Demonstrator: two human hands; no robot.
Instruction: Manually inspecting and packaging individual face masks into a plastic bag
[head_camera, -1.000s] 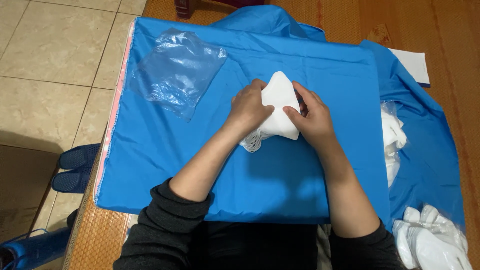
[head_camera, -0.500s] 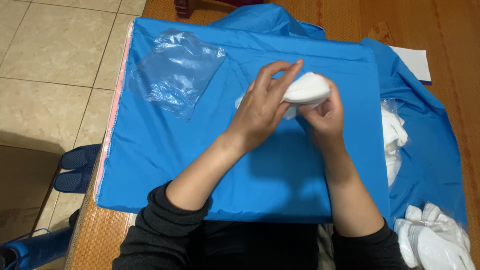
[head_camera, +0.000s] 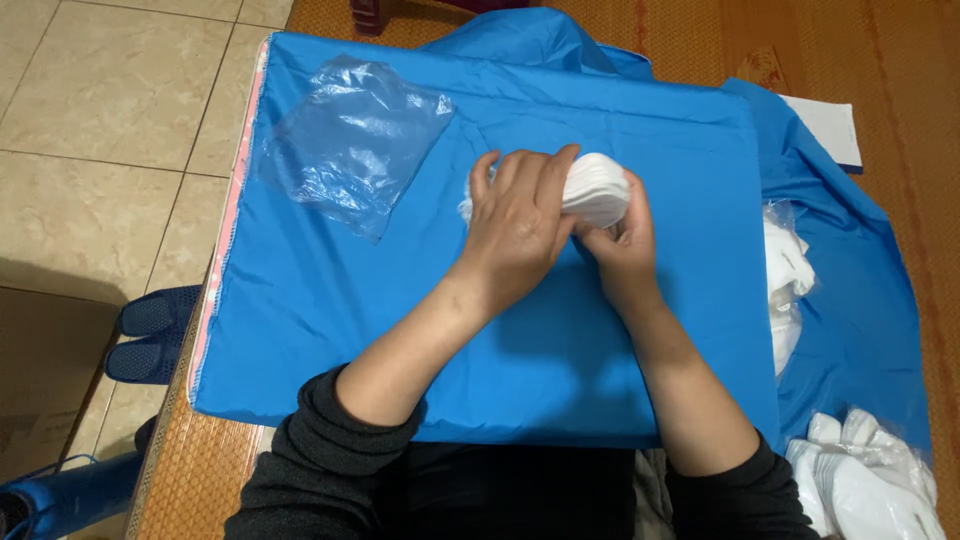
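Over the middle of the blue cloth (head_camera: 330, 300), the left hand (head_camera: 520, 225) wraps its fingers around a folded white sock bundle (head_camera: 598, 188) while the right hand (head_camera: 625, 250) grips it from beneath, a clear plastic bag (head_camera: 350, 140) lying flat well apart at the cloth's upper left.

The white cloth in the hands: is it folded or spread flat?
Folded: the white cloth is a compact bundle between both hands, its layered edges showing.

I can spot a clear, crinkly plastic bag (head_camera: 352, 140) lying flat on the blue cloth's upper left, plus another clear bag of white items (head_camera: 788, 285) at its right edge.
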